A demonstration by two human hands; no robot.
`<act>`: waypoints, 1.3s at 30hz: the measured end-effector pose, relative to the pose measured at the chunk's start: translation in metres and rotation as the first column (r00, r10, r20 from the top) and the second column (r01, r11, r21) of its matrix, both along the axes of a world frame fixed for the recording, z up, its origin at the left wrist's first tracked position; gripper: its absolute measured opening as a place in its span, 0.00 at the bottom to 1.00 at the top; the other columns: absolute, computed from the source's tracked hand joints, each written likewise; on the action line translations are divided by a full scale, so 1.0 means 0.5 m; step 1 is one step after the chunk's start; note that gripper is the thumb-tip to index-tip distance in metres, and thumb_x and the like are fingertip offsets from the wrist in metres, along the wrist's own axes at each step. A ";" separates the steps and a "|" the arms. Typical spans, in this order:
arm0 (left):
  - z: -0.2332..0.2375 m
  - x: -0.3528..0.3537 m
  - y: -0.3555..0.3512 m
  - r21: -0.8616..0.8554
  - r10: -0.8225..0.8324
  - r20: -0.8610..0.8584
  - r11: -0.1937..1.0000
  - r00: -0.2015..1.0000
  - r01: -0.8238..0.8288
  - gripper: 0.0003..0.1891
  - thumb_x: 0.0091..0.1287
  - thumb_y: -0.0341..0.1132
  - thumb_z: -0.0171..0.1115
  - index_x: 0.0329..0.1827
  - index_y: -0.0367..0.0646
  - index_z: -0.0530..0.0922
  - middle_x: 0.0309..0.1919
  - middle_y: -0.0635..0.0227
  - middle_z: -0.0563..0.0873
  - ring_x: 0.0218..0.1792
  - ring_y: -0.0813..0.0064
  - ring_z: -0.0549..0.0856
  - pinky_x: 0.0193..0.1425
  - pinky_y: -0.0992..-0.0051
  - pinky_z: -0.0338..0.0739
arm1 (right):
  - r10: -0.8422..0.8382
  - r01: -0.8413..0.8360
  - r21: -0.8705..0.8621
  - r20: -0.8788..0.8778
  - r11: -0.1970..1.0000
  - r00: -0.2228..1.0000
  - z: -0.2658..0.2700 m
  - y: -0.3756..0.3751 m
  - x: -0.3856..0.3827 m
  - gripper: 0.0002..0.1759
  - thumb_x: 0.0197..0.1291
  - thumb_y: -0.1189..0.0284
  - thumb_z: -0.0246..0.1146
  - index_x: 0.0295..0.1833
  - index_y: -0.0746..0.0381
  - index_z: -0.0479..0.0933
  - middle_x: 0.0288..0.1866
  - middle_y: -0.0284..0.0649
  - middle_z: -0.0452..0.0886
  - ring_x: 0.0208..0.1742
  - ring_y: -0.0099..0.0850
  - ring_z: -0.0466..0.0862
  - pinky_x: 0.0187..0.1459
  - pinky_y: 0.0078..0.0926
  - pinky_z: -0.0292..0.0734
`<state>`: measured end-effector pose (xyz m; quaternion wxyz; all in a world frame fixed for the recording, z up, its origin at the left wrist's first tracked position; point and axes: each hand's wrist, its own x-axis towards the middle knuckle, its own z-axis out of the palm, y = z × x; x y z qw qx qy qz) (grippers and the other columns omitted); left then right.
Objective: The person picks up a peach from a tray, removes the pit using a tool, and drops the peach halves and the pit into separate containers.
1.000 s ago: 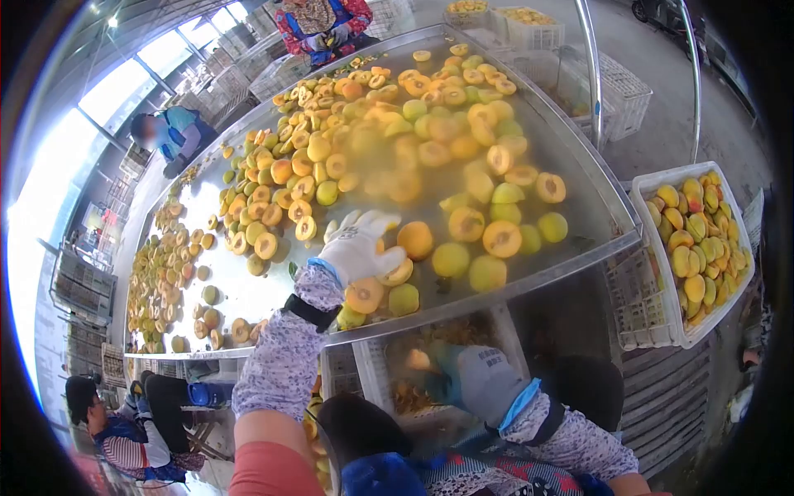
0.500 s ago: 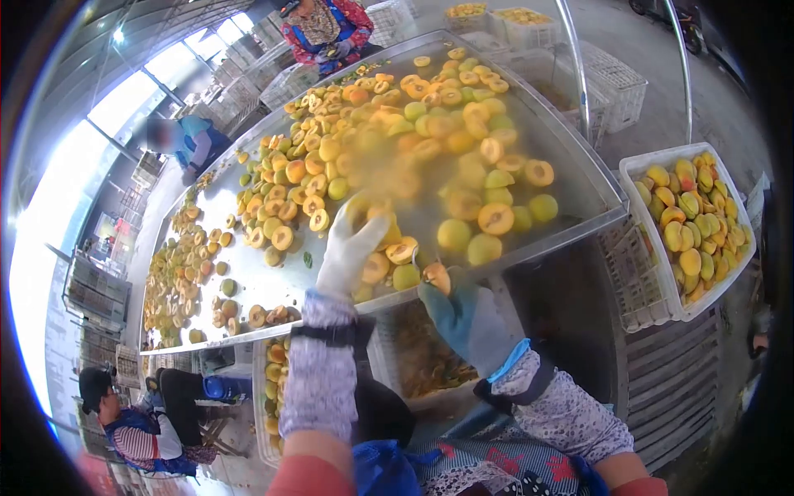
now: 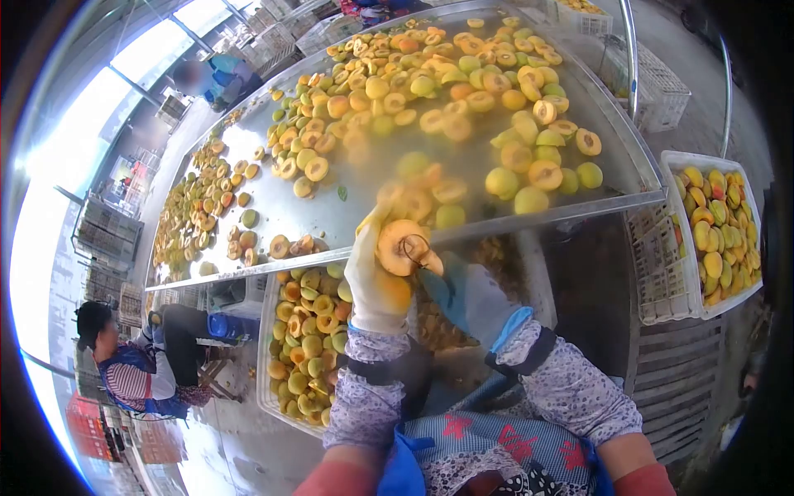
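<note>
Peach half point(image 3: 399, 246) – where is it?
Held up in front of the counter point(image 3: 331, 223) edge, cut face to the camera, above the crate of halves point(image 3: 266, 355).
Which hand has it?
The left hand point(image 3: 376, 285), white glove; its grip is closed around the fruit from below.
And the right hand point(image 3: 467, 293)?
Blue glove, just beside it, grip curled on a small metal loop point(image 3: 418, 245) whose tip touches the cut face.
Anything else around?
Cut and whole peaches point(image 3: 463, 83) spread over the counter, a white crate point(image 3: 662, 273) of whole fruit to the right, a person point(image 3: 124, 368) seated low on the left
</note>
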<state>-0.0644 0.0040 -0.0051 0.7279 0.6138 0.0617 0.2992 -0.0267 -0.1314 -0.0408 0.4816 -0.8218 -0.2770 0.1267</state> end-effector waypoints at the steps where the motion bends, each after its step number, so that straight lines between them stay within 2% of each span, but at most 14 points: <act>1: -0.013 0.000 0.010 -0.103 -0.026 -0.018 0.994 1.000 0.024 0.20 0.73 0.32 0.62 0.65 0.31 0.75 0.60 0.49 0.82 0.55 0.61 0.86 0.58 0.63 0.85 | 0.005 -0.005 0.019 -0.006 1.000 1.000 -0.002 0.000 -0.003 0.18 0.73 0.57 0.61 0.49 0.64 0.78 0.35 0.60 0.84 0.38 0.61 0.84 0.37 0.52 0.79; 5: -0.046 0.006 0.033 -0.514 -0.109 0.063 0.848 0.992 0.126 0.22 0.74 0.34 0.61 0.66 0.30 0.74 0.59 0.50 0.82 0.56 0.58 0.85 0.59 0.59 0.85 | 0.012 -0.006 0.104 -0.052 0.995 0.999 -0.032 0.009 -0.008 0.18 0.73 0.59 0.61 0.51 0.65 0.78 0.37 0.61 0.84 0.41 0.62 0.84 0.38 0.51 0.79; 11: -0.086 0.020 0.006 -0.076 0.133 -0.064 0.988 0.989 -0.137 0.21 0.81 0.43 0.52 0.63 0.32 0.73 0.57 0.53 0.81 0.55 0.58 0.85 0.60 0.54 0.85 | 0.061 -0.028 0.149 -0.221 0.988 0.973 -0.042 0.026 -0.014 0.20 0.74 0.58 0.60 0.52 0.66 0.79 0.37 0.61 0.84 0.41 0.61 0.84 0.37 0.50 0.78; 13: -0.122 0.026 0.016 0.289 0.263 0.019 0.922 0.965 -0.257 0.21 0.82 0.44 0.50 0.62 0.32 0.73 0.57 0.53 0.81 0.55 0.60 0.85 0.59 0.55 0.85 | 0.039 -0.015 0.151 -0.154 0.988 0.987 -0.056 0.033 -0.019 0.21 0.75 0.56 0.59 0.51 0.66 0.80 0.36 0.61 0.84 0.40 0.59 0.85 0.36 0.48 0.78; 15: -0.125 0.027 0.016 0.449 0.295 0.048 0.847 0.954 -0.284 0.19 0.82 0.42 0.49 0.60 0.32 0.73 0.56 0.53 0.81 0.54 0.61 0.85 0.59 0.56 0.85 | 0.057 -0.038 0.080 -0.251 0.996 0.966 -0.038 0.029 -0.015 0.31 0.73 0.44 0.53 0.56 0.64 0.78 0.39 0.57 0.86 0.42 0.56 0.87 0.44 0.45 0.80; 16: -0.119 0.024 0.017 0.443 0.278 0.016 0.859 0.961 -0.256 0.18 0.82 0.40 0.49 0.60 0.32 0.74 0.56 0.53 0.81 0.54 0.62 0.85 0.59 0.58 0.86 | 0.065 -0.053 0.047 -0.298 0.997 0.952 -0.032 0.029 -0.014 0.36 0.71 0.38 0.50 0.58 0.63 0.77 0.40 0.55 0.87 0.43 0.55 0.88 0.48 0.43 0.81; 19: -0.110 0.025 0.015 0.579 0.296 0.051 0.770 0.954 -0.270 0.14 0.79 0.33 0.53 0.58 0.31 0.74 0.54 0.54 0.81 0.53 0.64 0.84 0.59 0.63 0.85 | 0.094 -0.021 0.253 -0.279 0.967 0.956 -0.056 0.048 -0.022 0.27 0.76 0.49 0.55 0.49 0.65 0.81 0.33 0.57 0.84 0.37 0.51 0.87 0.34 0.42 0.77; 25: -0.095 0.014 0.008 0.636 0.282 0.093 0.721 0.955 -0.275 0.15 0.67 0.19 0.60 0.56 0.30 0.75 0.53 0.55 0.81 0.54 0.64 0.85 0.58 0.68 0.85 | 0.119 0.029 0.225 -0.615 0.974 0.779 -0.023 0.048 -0.029 0.32 0.73 0.43 0.57 0.45 0.66 0.82 0.31 0.56 0.84 0.34 0.50 0.87 0.36 0.42 0.78; 28: -0.077 0.015 -0.008 0.602 0.300 0.144 0.729 0.943 -0.324 0.17 0.59 0.20 0.60 0.53 0.30 0.74 0.48 0.55 0.81 0.47 0.64 0.84 0.50 0.69 0.84 | 0.114 -0.122 0.003 -0.384 0.993 0.917 -0.035 0.038 -0.006 0.35 0.69 0.38 0.56 0.55 0.62 0.79 0.42 0.55 0.86 0.46 0.53 0.87 0.48 0.42 0.81; 31: -0.073 0.011 0.002 0.503 0.226 0.103 0.828 0.969 -0.246 0.17 0.56 0.20 0.60 0.50 0.30 0.73 0.45 0.55 0.81 0.41 0.63 0.83 0.46 0.70 0.83 | 0.059 -0.136 -0.197 -0.354 0.971 0.933 0.008 0.034 0.003 0.27 0.73 0.46 0.58 0.49 0.62 0.82 0.32 0.50 0.85 0.34 0.46 0.85 0.38 0.41 0.79; 32: -0.075 0.011 0.008 0.452 0.175 0.077 0.871 0.982 -0.190 0.16 0.55 0.20 0.60 0.49 0.29 0.73 0.45 0.55 0.81 0.40 0.63 0.83 0.45 0.70 0.83 | 0.089 -0.116 -0.062 -0.336 0.991 0.938 -0.006 0.037 0.000 0.26 0.73 0.47 0.59 0.51 0.61 0.82 0.33 0.51 0.85 0.35 0.47 0.85 0.39 0.41 0.79; 34: -0.061 0.010 0.004 0.626 0.200 0.187 0.731 0.962 -0.273 0.17 0.56 0.20 0.60 0.49 0.29 0.73 0.45 0.55 0.81 0.40 0.63 0.83 0.45 0.70 0.82 | 0.136 -0.076 0.208 -0.292 0.975 0.947 -0.053 0.039 -0.017 0.24 0.73 0.49 0.60 0.54 0.59 0.82 0.35 0.52 0.85 0.37 0.49 0.85 0.41 0.41 0.80; 35: -0.055 0.011 0.001 0.697 0.199 0.245 0.644 0.949 -0.315 0.17 0.56 0.20 0.60 0.50 0.29 0.73 0.44 0.55 0.81 0.40 0.63 0.82 0.45 0.70 0.82 | 0.138 -0.069 0.250 -0.268 0.966 0.954 -0.061 0.041 -0.032 0.23 0.74 0.49 0.60 0.54 0.59 0.81 0.35 0.51 0.85 0.37 0.48 0.85 0.41 0.41 0.80; 39: -0.083 0.022 0.009 0.702 0.207 0.262 0.629 0.942 -0.334 0.17 0.59 0.20 0.60 0.52 0.28 0.75 0.44 0.55 0.83 0.42 0.63 0.83 0.46 0.70 0.81 | 0.123 -0.118 0.312 0.006 0.943 0.992 -0.079 0.055 -0.044 0.23 0.75 0.50 0.59 0.54 0.60 0.81 0.35 0.49 0.85 0.37 0.44 0.85 0.40 0.39 0.79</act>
